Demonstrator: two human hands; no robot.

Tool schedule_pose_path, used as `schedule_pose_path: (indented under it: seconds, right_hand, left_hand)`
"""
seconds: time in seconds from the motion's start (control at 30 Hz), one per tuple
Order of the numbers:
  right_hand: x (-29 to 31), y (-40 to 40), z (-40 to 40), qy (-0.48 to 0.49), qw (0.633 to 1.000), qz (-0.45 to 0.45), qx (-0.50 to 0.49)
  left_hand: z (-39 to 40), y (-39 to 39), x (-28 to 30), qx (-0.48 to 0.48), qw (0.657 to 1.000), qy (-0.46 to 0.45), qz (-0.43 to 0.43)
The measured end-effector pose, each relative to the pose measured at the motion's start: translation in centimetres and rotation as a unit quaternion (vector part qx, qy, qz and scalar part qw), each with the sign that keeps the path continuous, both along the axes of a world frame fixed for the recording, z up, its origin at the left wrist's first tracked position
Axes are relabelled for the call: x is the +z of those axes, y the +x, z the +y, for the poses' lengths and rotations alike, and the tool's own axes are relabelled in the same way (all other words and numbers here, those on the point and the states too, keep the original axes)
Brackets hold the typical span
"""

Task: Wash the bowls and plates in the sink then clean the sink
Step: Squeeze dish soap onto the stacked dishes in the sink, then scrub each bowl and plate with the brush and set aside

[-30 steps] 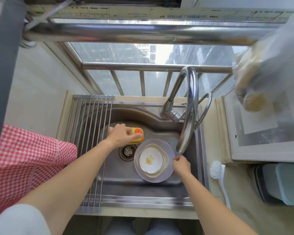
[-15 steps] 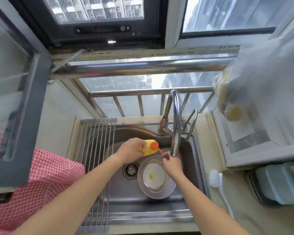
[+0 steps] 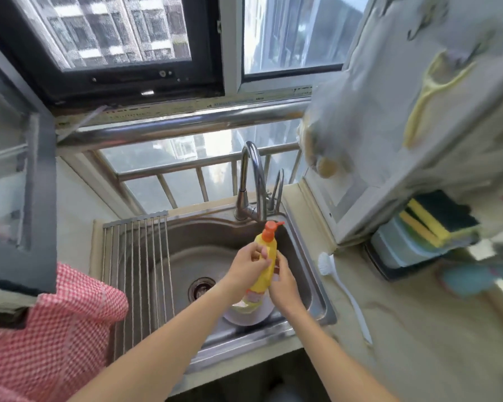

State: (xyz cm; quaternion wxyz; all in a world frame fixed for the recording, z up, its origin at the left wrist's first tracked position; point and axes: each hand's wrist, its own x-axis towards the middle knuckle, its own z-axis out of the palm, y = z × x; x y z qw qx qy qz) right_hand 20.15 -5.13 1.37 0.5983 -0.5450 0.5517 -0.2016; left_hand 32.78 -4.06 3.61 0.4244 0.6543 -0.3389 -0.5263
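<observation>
A yellow dish-soap bottle (image 3: 265,266) with an orange pump top is held up above the steel sink (image 3: 204,250). My left hand (image 3: 249,264) grips its upper body. My right hand (image 3: 282,281) holds it from the right side, lower down. Beneath the bottle and my arms lies a stack of plate and bowl (image 3: 249,316) on the sink floor, mostly hidden. The drain (image 3: 201,289) sits left of the stack. The curved faucet (image 3: 253,181) rises at the back of the sink.
A roll-up metal rack (image 3: 140,274) covers the sink's left part. A red checked cloth (image 3: 41,329) hangs at the left. On the counter at the right lie a white dish brush (image 3: 343,294) and a holder with sponges (image 3: 427,227).
The bottle has been lifted from the back of the sink and turned upright. My right hand has left the plate's rim and joined the bottle. The camera has tilted up toward the window.
</observation>
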Motion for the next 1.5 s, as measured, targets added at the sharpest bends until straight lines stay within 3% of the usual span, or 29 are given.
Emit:
schedule_pose_path:
  seconds: [0.13,0.33,0.43,0.53,0.67,0.83,1.03,1.1,1.2,1.27,1.37,1.5]
  right_hand:
    - [-0.2,-3.8,1.3,0.003,0.993,0.040,0.111]
    - [2.6,-5.0,-3.3,-0.179,0.974,0.106,-0.091]
    - [2.5,-6.3,-6.5,-0.203,0.965,0.093,-0.140]
    - [1.4,-7.8,-9.4,-0.210,0.961,0.104,-0.146]
    - [0.1,-9.9,-12.0,-0.237,0.949,0.129,-0.166]
    - [-1.1,-10.0,-14.0,-0.233,0.954,0.117,-0.145]
    - [-3.6,-10.9,-13.8,-0.189,0.958,0.200,-0.080]
    - [-4.5,-12.9,-11.7,-0.240,0.939,0.239,-0.061]
    - [-7.3,-16.7,-8.1,-0.332,0.864,0.372,-0.063]
    - [-8.6,-18.4,-5.5,-0.260,0.859,0.436,-0.062]
    - [-10.8,-19.2,-2.5,-0.103,0.886,0.451,-0.018]
    - [-9.0,-16.7,-2.8,-0.105,0.911,0.398,0.002]
  left_hand:
    - [-0.8,-3.6,2.0,0.021,0.999,-0.022,0.026]
    - [-4.6,-7.0,5.9,0.034,0.991,-0.044,0.119]
    - [-6.4,-7.6,6.6,0.021,0.988,-0.064,0.139]
    - [-7.0,-7.9,5.6,0.031,0.993,-0.063,0.097]
    - [-4.2,-5.8,1.2,0.047,0.998,0.035,-0.030]
    - [0.7,-1.4,-3.6,0.106,0.976,0.182,-0.061]
    - [2.1,0.0,-5.8,0.131,0.962,0.228,-0.070]
    - [2.1,-0.1,-6.5,0.123,0.961,0.240,-0.067]
    - [2.4,-0.4,-7.5,0.119,0.958,0.252,-0.062]
    - [2.4,-0.6,-7.5,0.121,0.960,0.241,-0.076]
    - [1.6,-0.5,-6.1,0.101,0.967,0.170,-0.162]
    - [-2.6,1.1,-2.8,0.024,0.977,0.010,-0.211]
